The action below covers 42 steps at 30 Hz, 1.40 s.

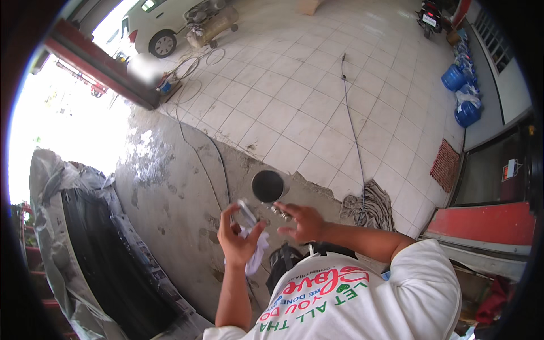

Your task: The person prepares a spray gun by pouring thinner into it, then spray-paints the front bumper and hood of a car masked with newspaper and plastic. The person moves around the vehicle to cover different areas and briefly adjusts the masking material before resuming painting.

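Note:
My left hand [238,241] is closed, with a small pale, shiny piece [247,212] between thumb and fingers; its exact kind is unclear. A crumpled white cloth [259,254] hangs beside that palm. To the right, my right hand [306,222] has its fingers curled at a small silvery metal piece with knobs [280,212], perhaps a fitting. Just beyond the fingertips is a round container [268,186] with a dark inside and a grey wall. I cannot tell whether my right hand touches it.
At left, a long black curved panel [107,255] lies on plastic and newspaper. Hoses [220,153] cross the concrete toward an air compressor [209,31]. A rag [371,207] lies by a cable [352,127] on the tiles. Blue water jugs [467,113] line the right wall.

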Each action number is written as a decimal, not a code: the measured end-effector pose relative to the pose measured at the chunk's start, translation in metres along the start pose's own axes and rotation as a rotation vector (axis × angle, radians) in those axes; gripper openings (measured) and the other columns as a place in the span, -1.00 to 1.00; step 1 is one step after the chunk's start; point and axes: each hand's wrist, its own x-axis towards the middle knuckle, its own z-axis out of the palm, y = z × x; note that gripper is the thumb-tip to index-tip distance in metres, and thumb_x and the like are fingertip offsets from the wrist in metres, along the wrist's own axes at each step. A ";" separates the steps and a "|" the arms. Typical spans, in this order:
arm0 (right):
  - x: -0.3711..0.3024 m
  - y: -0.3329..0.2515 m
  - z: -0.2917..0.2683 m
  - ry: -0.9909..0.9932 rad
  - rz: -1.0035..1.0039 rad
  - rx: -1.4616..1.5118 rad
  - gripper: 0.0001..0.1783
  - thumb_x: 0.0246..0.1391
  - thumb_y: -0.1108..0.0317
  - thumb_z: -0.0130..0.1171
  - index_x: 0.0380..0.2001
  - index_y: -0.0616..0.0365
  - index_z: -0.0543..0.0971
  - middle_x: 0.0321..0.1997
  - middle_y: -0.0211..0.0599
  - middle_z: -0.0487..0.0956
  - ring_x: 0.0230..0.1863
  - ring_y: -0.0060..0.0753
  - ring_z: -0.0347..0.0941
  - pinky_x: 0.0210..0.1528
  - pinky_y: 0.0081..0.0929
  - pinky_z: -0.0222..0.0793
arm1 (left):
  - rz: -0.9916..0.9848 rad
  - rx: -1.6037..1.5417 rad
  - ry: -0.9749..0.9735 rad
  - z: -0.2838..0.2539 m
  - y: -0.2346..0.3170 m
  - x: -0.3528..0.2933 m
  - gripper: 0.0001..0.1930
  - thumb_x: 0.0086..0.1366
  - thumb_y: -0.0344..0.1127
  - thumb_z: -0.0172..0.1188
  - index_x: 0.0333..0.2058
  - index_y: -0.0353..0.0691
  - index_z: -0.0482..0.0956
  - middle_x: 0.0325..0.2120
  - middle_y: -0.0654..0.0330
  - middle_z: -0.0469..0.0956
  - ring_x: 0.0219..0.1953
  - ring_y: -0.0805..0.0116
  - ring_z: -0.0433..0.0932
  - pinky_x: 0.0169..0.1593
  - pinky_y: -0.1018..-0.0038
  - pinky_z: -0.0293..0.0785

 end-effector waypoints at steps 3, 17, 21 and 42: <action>0.020 0.043 -0.066 0.134 0.081 -0.094 -0.22 0.14 0.25 0.26 0.44 -0.06 0.30 0.14 -0.09 0.62 0.00 0.07 0.61 0.02 -0.08 0.56 | 0.626 0.287 -0.002 0.057 0.073 0.099 -0.34 -0.05 -0.20 0.62 0.03 -0.18 0.55 0.06 0.09 0.59 -0.22 0.05 0.71 -0.24 0.31 0.65; 0.151 0.238 -0.352 0.403 0.514 -0.176 -0.32 0.16 0.40 0.17 0.38 -0.14 0.37 -0.18 -0.07 0.67 -0.27 0.03 0.65 -0.18 -0.09 0.59 | 0.840 0.019 -0.795 0.409 0.231 0.468 -0.42 -0.03 -0.16 0.61 -0.01 -0.10 0.60 0.10 0.10 0.61 -0.04 -0.05 0.69 -0.04 0.23 0.66; 0.187 0.288 -0.440 0.528 0.593 -0.064 -0.42 0.18 0.35 0.22 0.30 -0.09 0.47 -0.21 -0.08 0.70 -0.26 0.02 0.68 -0.19 -0.16 0.61 | 0.984 -0.082 -0.991 0.504 0.291 0.564 -0.39 -0.04 -0.14 0.62 -0.02 -0.17 0.58 0.08 0.12 0.63 -0.02 -0.01 0.69 -0.01 0.24 0.65; 0.460 0.688 -1.025 0.733 0.386 0.088 -0.58 0.17 0.47 0.28 0.12 0.17 0.61 -0.03 -0.14 0.61 -0.08 -0.19 0.63 -0.04 -0.40 0.52 | -0.902 -0.936 -0.408 0.954 0.260 1.025 -0.09 0.25 0.59 0.00 -0.26 -0.37 0.66 -0.33 -0.06 0.70 -0.20 -0.05 0.69 0.01 -0.01 0.58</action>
